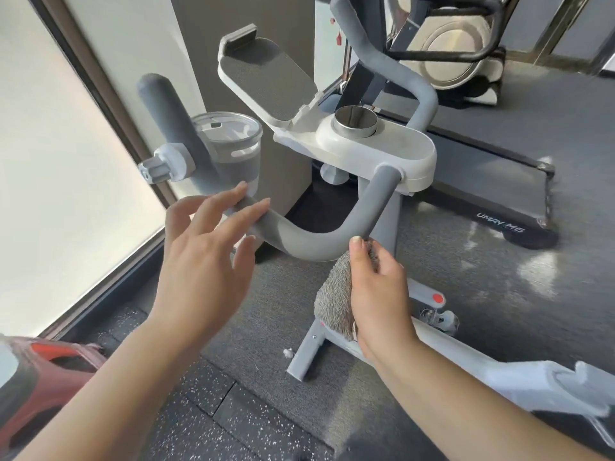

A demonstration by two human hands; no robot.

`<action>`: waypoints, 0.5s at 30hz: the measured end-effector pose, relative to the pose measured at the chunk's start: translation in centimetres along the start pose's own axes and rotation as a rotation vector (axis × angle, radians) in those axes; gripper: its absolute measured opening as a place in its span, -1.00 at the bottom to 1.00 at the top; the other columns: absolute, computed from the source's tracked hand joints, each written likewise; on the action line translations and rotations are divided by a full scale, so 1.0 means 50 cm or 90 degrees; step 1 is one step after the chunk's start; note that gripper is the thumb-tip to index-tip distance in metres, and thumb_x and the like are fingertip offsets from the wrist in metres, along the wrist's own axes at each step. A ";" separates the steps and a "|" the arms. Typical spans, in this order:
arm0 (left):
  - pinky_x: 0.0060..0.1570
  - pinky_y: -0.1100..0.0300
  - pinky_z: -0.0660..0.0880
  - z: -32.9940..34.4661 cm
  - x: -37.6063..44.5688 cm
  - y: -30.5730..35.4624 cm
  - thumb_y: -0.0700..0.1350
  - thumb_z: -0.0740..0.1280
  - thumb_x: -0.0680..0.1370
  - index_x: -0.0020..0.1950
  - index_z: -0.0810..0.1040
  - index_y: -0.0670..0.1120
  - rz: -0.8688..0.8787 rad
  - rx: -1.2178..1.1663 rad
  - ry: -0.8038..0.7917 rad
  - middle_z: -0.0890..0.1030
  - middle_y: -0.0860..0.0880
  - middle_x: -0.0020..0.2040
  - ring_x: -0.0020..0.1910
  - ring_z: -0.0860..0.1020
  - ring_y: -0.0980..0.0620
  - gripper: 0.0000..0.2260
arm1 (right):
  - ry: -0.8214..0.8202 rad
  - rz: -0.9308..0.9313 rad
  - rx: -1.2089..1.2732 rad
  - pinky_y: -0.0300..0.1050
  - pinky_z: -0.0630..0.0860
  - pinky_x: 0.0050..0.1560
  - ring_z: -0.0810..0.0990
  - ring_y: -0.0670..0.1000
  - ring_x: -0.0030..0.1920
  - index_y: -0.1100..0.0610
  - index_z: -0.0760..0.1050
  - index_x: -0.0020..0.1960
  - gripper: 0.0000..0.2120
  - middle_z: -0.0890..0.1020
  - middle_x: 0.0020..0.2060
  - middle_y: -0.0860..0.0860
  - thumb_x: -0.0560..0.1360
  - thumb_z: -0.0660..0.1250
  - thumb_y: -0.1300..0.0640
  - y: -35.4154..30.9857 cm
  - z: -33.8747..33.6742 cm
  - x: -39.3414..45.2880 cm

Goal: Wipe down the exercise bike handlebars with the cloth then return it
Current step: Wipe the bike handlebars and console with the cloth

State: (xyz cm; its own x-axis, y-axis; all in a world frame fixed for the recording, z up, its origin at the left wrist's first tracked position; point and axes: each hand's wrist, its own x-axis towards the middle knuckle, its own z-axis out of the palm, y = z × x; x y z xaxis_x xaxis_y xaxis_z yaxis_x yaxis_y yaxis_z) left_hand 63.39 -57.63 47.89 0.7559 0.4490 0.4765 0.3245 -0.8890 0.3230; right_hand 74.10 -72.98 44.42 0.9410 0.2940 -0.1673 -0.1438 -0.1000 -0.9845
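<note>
A view down from the person's head onto the front of a white exercise bike. Its grey padded handlebars (309, 239) curve in a U shape below a white console (399, 151), which holds a shiny metal dial (356, 123) and a tilted tablet holder (266, 81). The left hand (206, 257) hovers at the left stretch of the handlebars, fingers (226, 207) straight and spread apart, the fingertips at or just touching the padding; no grip is closed. The right hand (379, 291) grips a grey, fuzzy cloth (334, 294), thumb and fingers clamped on it, holding its upper end against the underside of the bar near the right bend. The rest of the cloth hangs down beside the wrist. A clear cup holder (229, 148) sits to the left, by an upright grip. Behind the bike, a treadmill (482, 181) lies on the dark speckled floor (216, 394). A frosted window (66, 161) fills the left side.
</note>
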 end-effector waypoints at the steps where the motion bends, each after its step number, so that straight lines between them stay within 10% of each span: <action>1: 0.28 -0.12 0.35 -0.004 0.002 -0.004 -0.15 0.27 0.53 0.30 0.51 0.11 -0.001 -0.006 0.000 0.45 0.07 0.36 0.27 0.44 -0.19 -0.64 | 0.004 0.005 0.000 -0.20 0.44 0.04 0.55 -0.19 -0.08 0.00 0.55 0.05 -0.79 0.63 -0.10 -0.10 0.57 0.23 -0.09 -0.001 0.001 -0.002; 15: 0.29 0.02 0.33 -0.060 0.031 -0.047 -0.25 0.32 0.53 0.12 0.63 0.01 -0.015 -0.059 0.149 0.54 0.03 0.27 0.26 0.39 -0.17 -0.76 | 0.051 0.043 0.032 0.15 0.50 0.20 0.63 0.01 0.06 0.02 0.55 0.06 -0.47 0.68 -0.02 0.00 0.34 0.18 -0.35 0.001 0.054 -0.035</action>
State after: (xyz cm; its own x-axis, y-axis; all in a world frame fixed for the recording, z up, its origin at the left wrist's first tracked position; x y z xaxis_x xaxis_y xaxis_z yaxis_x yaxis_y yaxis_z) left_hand 62.07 -54.59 50.33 0.5928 0.4869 0.6415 0.2783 -0.8713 0.4042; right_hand 71.62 -70.94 44.54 0.9498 0.2119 -0.2300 -0.2203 -0.0687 -0.9730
